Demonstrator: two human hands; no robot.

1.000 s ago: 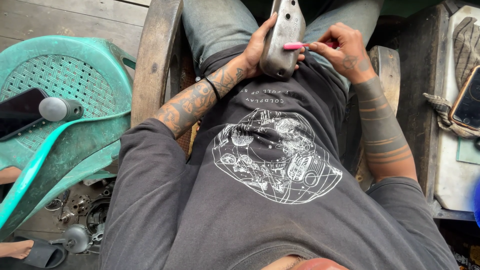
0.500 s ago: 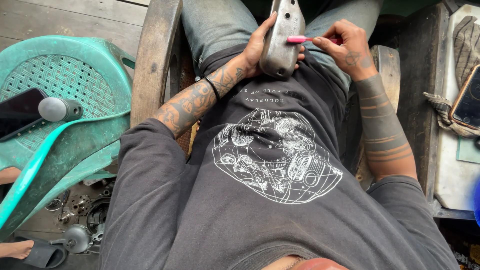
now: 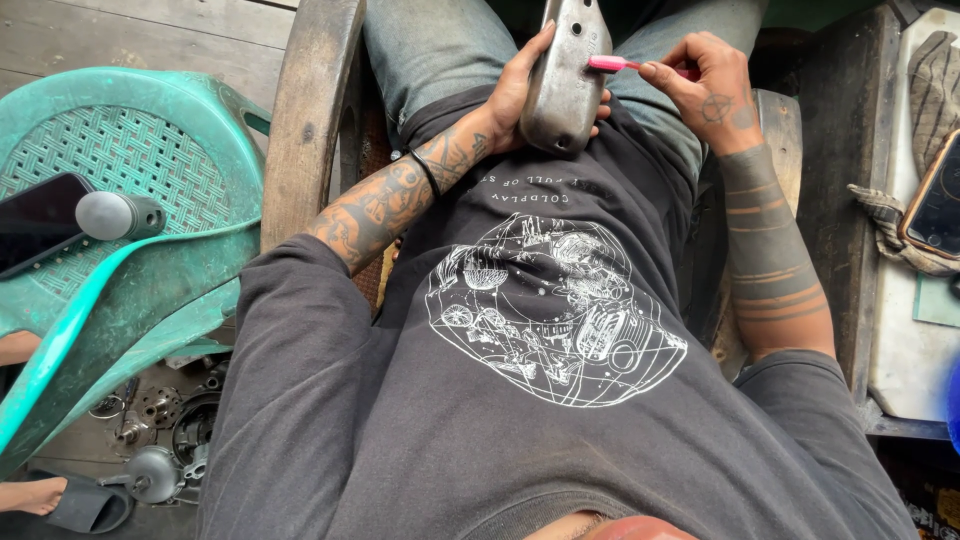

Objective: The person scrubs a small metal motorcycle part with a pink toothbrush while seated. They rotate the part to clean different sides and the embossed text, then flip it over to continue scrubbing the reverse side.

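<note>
I look down my own dark printed shirt to my lap. My left hand (image 3: 515,90) grips a dull grey metal part (image 3: 565,75), a long rounded casing that stands on my lap. My right hand (image 3: 705,90) pinches a pink brush (image 3: 612,63) and presses its head against the right side of the casing near the top. Both forearms are tattooed. Blue jeans show beyond the hands.
A green plastic chair (image 3: 110,260) stands at the left with a dark phone (image 3: 40,220) and a grey cylinder (image 3: 118,215) on its seat. Metal engine parts (image 3: 160,440) lie on the floor below it. A phone (image 3: 935,210) and a cloth glove (image 3: 905,235) rest on a surface at the right.
The pink brush has slid slightly up along the casing's side with my right hand. My left hand keeps the same grip.
</note>
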